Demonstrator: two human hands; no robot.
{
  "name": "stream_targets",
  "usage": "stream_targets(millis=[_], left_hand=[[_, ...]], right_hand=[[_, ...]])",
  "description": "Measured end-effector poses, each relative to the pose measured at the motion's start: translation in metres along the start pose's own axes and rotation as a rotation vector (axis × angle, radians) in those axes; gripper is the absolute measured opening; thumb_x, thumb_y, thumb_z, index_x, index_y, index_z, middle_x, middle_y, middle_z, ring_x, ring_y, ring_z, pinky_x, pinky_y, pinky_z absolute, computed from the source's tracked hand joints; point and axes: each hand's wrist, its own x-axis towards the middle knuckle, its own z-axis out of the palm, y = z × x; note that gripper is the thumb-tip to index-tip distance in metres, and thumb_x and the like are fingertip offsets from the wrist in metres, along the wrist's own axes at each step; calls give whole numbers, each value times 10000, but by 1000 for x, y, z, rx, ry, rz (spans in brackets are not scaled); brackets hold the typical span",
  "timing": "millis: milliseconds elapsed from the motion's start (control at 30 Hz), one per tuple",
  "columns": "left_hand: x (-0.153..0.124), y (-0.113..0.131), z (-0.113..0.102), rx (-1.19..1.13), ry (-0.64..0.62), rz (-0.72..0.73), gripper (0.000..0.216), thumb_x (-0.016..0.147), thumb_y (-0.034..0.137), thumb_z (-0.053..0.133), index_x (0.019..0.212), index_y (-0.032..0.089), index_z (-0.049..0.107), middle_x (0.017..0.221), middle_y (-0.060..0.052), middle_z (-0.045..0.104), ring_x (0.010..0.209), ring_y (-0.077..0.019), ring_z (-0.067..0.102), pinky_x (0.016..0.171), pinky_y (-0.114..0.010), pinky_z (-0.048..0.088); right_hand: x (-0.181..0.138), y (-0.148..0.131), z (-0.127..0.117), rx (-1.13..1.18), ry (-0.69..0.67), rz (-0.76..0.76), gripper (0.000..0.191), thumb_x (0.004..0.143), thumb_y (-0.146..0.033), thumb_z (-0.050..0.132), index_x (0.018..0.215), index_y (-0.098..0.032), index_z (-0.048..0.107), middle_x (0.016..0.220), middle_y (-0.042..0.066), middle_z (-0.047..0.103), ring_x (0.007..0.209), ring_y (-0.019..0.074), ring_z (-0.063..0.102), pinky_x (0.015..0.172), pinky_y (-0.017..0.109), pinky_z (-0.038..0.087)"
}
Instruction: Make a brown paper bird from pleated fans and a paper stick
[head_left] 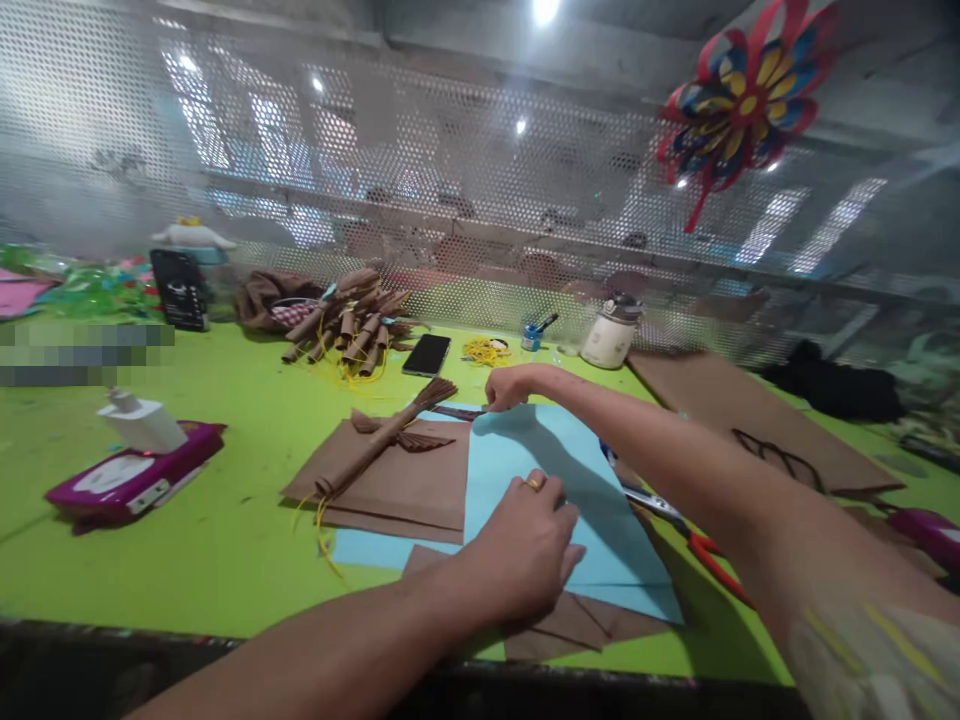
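My left hand (525,545) rests on a light-blue sheet of paper (566,450), fingers loosely bent and thumb apart, holding nothing; a ring shows on one finger. At the far edge of the sheet my right hand (510,387) is closed. A thin dark strip (459,411) runs left from its fingers, too indistinct to name. Left of the sheet lies folded brown paper (420,490), and across it a rolled brown paper piece (375,450) with pleated ends and yellow string. Orange-handled scissors (705,550) lie partly under my right forearm.
A purple power strip (161,475) with a white charger stands at left. Behind are a bundle of brown paper rolls (352,325), a phone (427,355), yellow string (486,351), a blue jar (531,337) and a white flask (611,335). Brown board (735,410) lies at right.
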Motion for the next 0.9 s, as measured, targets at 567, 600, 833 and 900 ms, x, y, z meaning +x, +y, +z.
stream_targets(millis=[567, 600, 833, 900], left_hand=[[4, -3, -1, -28, -17, 24, 250, 852, 371, 480, 930, 156, 582, 1001, -112, 520, 945, -246, 451, 822, -399, 388], [4, -3, -1, -39, -18, 20, 257, 855, 374, 476, 935, 156, 586, 1006, -111, 519, 951, -245, 449, 825, -395, 388], [9, -2, -1, -46, -41, -11, 384, 838, 479, 473, 963, 134, 586, 956, -117, 520, 933, -259, 449, 826, -402, 383], [10, -2, 0, -41, -40, -10, 411, 825, 505, 481, 972, 133, 574, 950, -115, 521, 934, -264, 448, 812, -398, 386]], right_hand=[[-79, 54, -23, -289, 449, 171, 291, 745, -208, 592, 1010, -95, 634, 1001, 160, 654, 892, 252, 588, 691, 284, 395], [-94, 63, -21, -272, 463, 196, 297, 767, -240, 576, 1023, -99, 626, 986, 144, 656, 865, 236, 587, 675, 276, 395], [-219, 96, 59, 172, 414, 153, 357, 798, -447, 544, 987, -160, 639, 788, 44, 658, 677, 154, 577, 569, 237, 410], [-245, 93, 93, 226, 456, 149, 318, 795, -428, 553, 953, -170, 652, 813, 47, 657, 717, 169, 584, 606, 254, 425]])
